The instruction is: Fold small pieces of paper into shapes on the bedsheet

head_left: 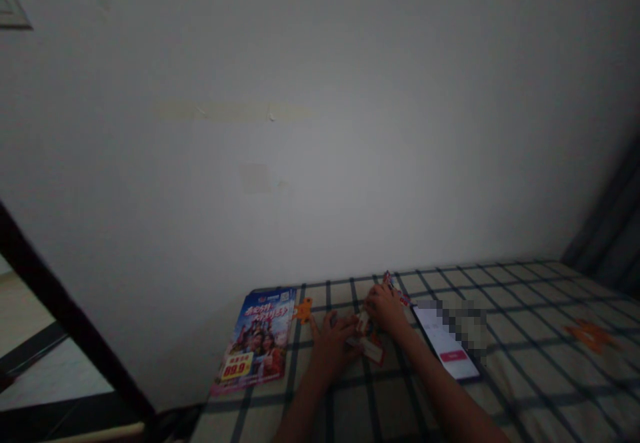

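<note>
My left hand [333,339] and my right hand [386,309] rest close together on a checked bedsheet [525,369]. Between them lies a small folded piece of printed paper [367,343] with red edges. The fingers of both hands are curled onto it. The left hand pinches its left side and the right hand presses its upper right part. The picture is dim, so the exact fold is hard to make out.
A colourful printed flyer [257,346] lies flat to the left of my hands, with a small orange paper shape [303,309] at its upper right corner. A phone with a lit screen [447,346] lies to the right. A white wall [320,129] stands behind, and a dark bed frame [65,323] crosses the left.
</note>
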`<state>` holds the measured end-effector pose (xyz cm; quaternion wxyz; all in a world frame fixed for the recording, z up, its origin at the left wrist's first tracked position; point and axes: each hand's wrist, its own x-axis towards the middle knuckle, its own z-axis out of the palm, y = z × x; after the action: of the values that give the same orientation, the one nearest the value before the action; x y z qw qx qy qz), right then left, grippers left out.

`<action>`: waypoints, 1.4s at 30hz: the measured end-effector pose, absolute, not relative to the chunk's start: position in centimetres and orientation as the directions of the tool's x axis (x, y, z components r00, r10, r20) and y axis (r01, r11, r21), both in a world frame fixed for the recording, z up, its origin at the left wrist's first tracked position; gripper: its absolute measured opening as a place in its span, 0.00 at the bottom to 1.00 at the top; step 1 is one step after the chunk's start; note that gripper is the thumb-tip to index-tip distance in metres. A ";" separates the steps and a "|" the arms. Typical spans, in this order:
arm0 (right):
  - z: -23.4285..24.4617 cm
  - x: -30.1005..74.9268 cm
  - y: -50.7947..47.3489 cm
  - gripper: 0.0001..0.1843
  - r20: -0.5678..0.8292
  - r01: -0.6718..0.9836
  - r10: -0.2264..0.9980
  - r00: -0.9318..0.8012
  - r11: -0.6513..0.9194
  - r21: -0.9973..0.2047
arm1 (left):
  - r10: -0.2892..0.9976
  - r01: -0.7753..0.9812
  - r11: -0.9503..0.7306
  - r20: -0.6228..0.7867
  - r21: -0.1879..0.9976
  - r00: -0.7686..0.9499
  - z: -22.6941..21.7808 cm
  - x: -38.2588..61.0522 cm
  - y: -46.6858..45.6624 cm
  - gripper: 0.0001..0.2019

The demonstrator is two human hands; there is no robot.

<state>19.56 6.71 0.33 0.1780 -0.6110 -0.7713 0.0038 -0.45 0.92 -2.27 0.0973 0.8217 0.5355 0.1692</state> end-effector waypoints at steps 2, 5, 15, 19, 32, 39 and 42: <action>-0.1 19.7 6.8 0.10 0.280 0.937 0.945 -0.172 0.244 -0.249 | 0.914 0.854 -0.405 0.171 0.327 0.368 -2.2 -0.5 0.9 0.20; -0.7 19.9 6.7 0.10 0.293 0.928 0.944 -0.148 0.236 -0.289 | 0.912 0.852 -0.409 0.164 0.326 0.375 -2.1 -0.5 0.8 0.22; -1.2 20.6 6.1 0.07 0.305 0.895 0.936 -0.178 0.283 -0.345 | 0.916 0.843 -0.399 0.180 0.361 0.357 -2.1 -0.4 0.7 0.21; -1.0 20.9 5.3 0.06 0.286 0.895 0.939 -0.193 0.288 -0.342 | 0.918 0.845 -0.395 0.180 0.362 0.352 -1.9 -0.3 0.6 0.20; -1.5 22.2 1.2 0.06 0.293 0.855 0.928 -0.231 0.337 -0.393 | 0.918 0.856 -0.395 0.181 0.332 0.353 -1.8 -0.4 0.6 0.22; -3.2 23.2 0.6 0.08 0.321 0.834 0.905 -0.278 0.394 -0.386 | 0.924 0.856 -0.382 0.173 0.347 0.342 -1.5 -0.4 0.5 0.23; -3.2 23.3 0.3 0.07 0.320 0.833 0.903 -0.286 0.400 -0.383 | 0.924 0.864 -0.381 0.154 0.330 0.349 -1.3 -0.4 0.4 0.23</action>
<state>23.32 0.27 -3.21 0.2484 -0.5433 -0.7988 0.0710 -0.38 0.38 -1.26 0.0957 0.8156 0.5482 0.1589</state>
